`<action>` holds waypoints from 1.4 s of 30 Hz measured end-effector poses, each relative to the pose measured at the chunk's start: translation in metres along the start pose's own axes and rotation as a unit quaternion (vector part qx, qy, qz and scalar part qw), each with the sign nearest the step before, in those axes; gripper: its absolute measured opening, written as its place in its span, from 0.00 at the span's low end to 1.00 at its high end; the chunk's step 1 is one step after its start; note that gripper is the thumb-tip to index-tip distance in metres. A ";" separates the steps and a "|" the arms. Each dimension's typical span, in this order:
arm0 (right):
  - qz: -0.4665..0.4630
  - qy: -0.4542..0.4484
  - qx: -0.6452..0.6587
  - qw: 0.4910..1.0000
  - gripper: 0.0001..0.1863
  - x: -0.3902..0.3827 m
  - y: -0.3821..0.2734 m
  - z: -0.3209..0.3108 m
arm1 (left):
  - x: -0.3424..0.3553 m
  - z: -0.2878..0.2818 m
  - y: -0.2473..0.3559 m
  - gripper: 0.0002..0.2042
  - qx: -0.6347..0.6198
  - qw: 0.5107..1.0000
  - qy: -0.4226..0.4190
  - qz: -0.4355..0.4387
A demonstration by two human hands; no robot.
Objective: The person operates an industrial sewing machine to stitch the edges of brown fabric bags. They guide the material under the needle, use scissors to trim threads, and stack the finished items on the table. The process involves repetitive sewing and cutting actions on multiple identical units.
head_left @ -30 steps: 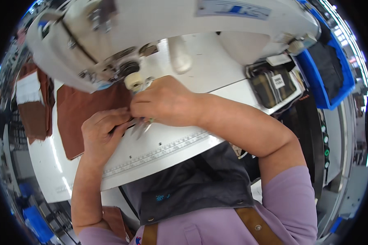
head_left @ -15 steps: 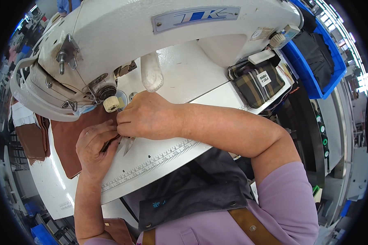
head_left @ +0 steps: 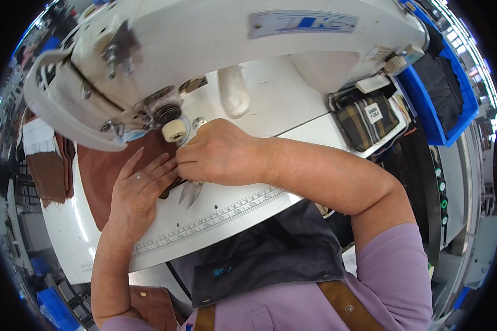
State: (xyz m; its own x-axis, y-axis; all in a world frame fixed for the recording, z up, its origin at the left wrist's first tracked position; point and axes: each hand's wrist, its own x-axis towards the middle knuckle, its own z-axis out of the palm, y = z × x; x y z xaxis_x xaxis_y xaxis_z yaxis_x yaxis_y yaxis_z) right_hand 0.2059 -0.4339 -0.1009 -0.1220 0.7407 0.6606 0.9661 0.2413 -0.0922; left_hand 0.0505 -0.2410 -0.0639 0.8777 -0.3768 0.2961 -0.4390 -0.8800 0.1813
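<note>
From where I stand, in the head view the left hand is spread, forefinger apart from the rest, over the edge of the brown cloth, which lies on the worktop to its left and beyond. The right hand, just beside it, is curled around the snips, blades poking out below; what its fingertips pinch, I can't tell. I'd press the cloth flat with the left fingers, with those blades well away from both.

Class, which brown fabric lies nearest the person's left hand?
The reddish-brown panel partly beneath the left hand; the white-topped stack and lower piece lie farther.
</note>
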 end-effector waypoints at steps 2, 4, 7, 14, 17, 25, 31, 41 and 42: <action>-0.004 -0.011 -0.001 1.000 0.03 0.000 -0.001 -0.002 | -0.002 -0.002 -0.001 0.20 0.001 1.000 -0.014 0.011; 0.008 -0.031 0.010 0.999 0.04 -0.002 -0.002 -0.003 | -0.005 0.002 -0.004 0.20 -0.030 1.000 -0.001 0.008; 0.035 -0.063 0.034 0.997 0.04 -0.001 -0.008 -0.017 | -0.012 0.003 -0.003 0.22 -0.042 0.999 -0.002 -0.002; 0.088 -0.103 0.048 0.990 0.08 0.000 -0.014 -0.026 | -0.015 0.016 -0.008 0.17 -0.075 0.996 0.048 0.011; 0.100 -0.095 0.065 0.988 0.07 -0.002 -0.010 -0.025 | -0.015 0.017 -0.010 0.16 -0.091 0.994 0.056 0.008; 0.140 -0.082 0.011 0.987 0.12 0.000 -0.004 -0.018 | -0.005 0.022 -0.030 0.15 -0.062 0.996 0.059 0.011; 0.210 -0.133 -0.037 0.968 0.17 0.002 -0.004 -0.018 | 0.002 0.024 -0.049 0.14 -0.053 0.995 0.080 -0.013; 0.199 -0.122 -0.111 0.966 0.19 0.006 -0.005 -0.018 | 0.018 0.030 -0.062 0.20 -0.048 0.987 0.123 -0.092; 0.203 -0.122 -0.101 0.966 0.18 0.005 -0.005 -0.019 | 0.018 0.030 -0.063 0.20 -0.047 0.987 0.121 -0.092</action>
State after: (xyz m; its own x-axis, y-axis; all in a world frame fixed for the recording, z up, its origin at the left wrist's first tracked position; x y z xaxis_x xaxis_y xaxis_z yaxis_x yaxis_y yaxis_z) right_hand 0.2044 -0.4436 -0.0826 0.2503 0.8807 0.4021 0.9673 -0.2093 -0.1436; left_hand 0.1004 -0.2009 -0.0982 0.8776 -0.1221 0.4636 -0.3020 -0.8918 0.3369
